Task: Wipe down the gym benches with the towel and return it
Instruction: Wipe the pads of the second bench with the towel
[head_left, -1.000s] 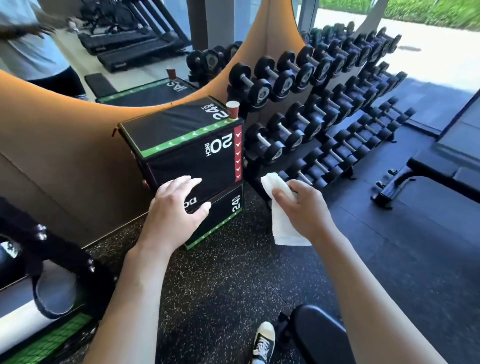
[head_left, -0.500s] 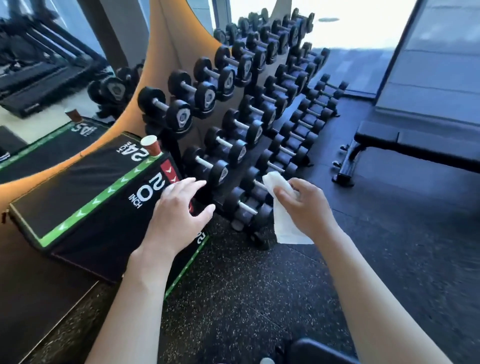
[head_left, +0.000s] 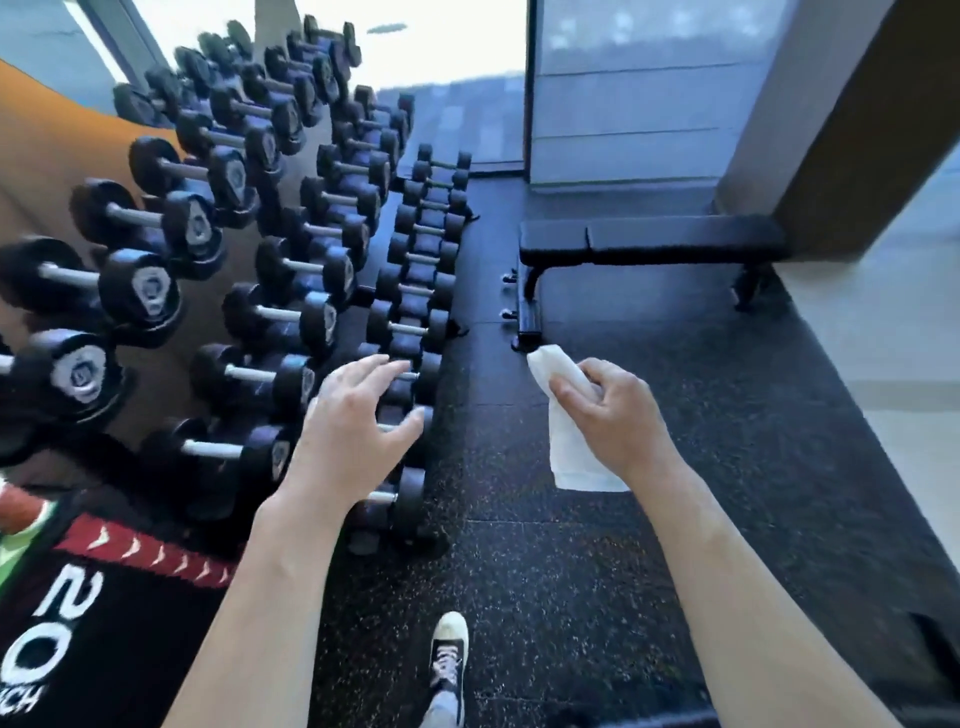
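Note:
My right hand (head_left: 613, 415) grips a white towel (head_left: 569, 441), which hangs folded below my fingers and sticks up above them. My left hand (head_left: 358, 421) hovers with its fingers spread and relaxed, holding nothing, in front of the lowest dumbbells. A black flat gym bench (head_left: 649, 241) stands ahead on the rubber floor, well beyond both hands, with its near foot (head_left: 527, 322) just past the towel's top.
A long tiered rack of black dumbbells (head_left: 291, 270) fills the left side. A black plyo box marked "20 inch" (head_left: 98, 597) sits at the lower left. A brown pillar (head_left: 852, 119) rises at the right behind the bench. My shoe (head_left: 448, 654) is on the speckled floor.
The view has swung right, from the plyo box along the dumbbell rack to the bench. Both hands kept their pose; the right one still holds the towel.

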